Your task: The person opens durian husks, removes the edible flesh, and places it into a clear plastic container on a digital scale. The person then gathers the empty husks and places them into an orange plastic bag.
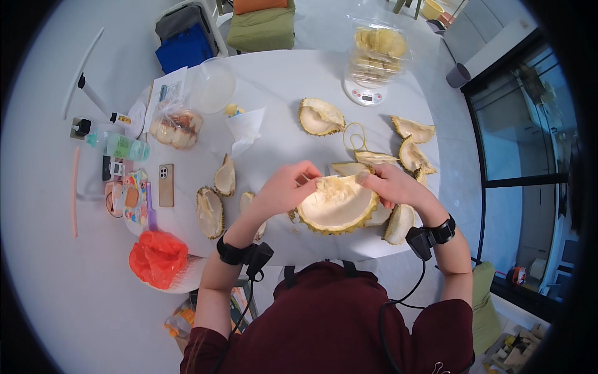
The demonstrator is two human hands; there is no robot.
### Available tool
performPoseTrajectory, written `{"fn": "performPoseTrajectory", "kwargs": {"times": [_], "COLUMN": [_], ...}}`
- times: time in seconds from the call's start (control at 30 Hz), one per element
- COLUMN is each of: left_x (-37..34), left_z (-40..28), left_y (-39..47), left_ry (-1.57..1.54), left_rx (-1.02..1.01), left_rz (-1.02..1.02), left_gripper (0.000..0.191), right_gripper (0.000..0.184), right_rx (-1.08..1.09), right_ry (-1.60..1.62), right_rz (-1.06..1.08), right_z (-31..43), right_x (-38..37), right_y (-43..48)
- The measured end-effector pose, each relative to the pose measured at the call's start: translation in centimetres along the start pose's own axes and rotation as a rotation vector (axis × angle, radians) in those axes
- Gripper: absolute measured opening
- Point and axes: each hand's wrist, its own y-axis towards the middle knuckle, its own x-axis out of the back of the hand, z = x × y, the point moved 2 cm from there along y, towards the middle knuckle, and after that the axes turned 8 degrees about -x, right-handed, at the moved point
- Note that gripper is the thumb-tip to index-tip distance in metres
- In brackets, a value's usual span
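A large piece of durian husk (343, 210), its pale hollow side facing up, is between my hands, with ragged pith along its far edge. My right hand (390, 184) grips its right rim, thumb on the inner face. At the far left corner, my left hand (299, 184) pinches the edge with bent fingers; the exact fingertip contact is partly hidden. Other husk pieces lie close by: one under my right wrist (401, 224), one beyond the held piece (348, 168), and a smaller one partly behind my left forearm (246, 201).
Clear boxes of durian flesh (379, 51) are stacked on a digital kitchen scale (366, 96). More husks (210, 212) lie around the white table (280, 77). Leftward are bagged bread (176, 126), a plastic bottle (119, 146), a phone (166, 185) and a red plastic bag (159, 259).
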Motion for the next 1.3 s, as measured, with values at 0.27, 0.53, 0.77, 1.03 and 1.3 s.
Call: {"fn": "performPoseTrajectory", "kwargs": {"times": [0.27,0.53,0.77,1.03,1.3], "left_x": [0.8,-2.3,-5.6,-5.1,-0.8], "left_z": [-3.5,-17.5,-19.5,-19.0,-14.4], "left_y": [-0.9,-9.6,-9.8,-9.6,-6.9], "left_ry": [0.142,-0.01,-0.429,-0.337,0.104], "left_rx": [-0.184,-0.862,-1.08,-1.123,-0.666], "left_rz": [-0.066,0.308,0.166,0.264,-0.006], "left_gripper": [0.017,0.008,0.025,0.022,0.006], "right_gripper": [0.042,0.038,0.035,0.023,0.036], "right_rx": [0.066,0.057,0.114,0.442,1.198], "right_ry": [0.066,0.151,0.223,0.176,-0.457], "right_rz": [-0.022,-0.034,-0.04,-0.199,-0.691], "right_z": [-1.7,-3.7,-4.7,-5.7,-4.8], "right_x": [0.2,0.2,0.5,0.4,1.2], "right_y": [-1.0,-1.6,-2.4,-3.3,-6.7]}}
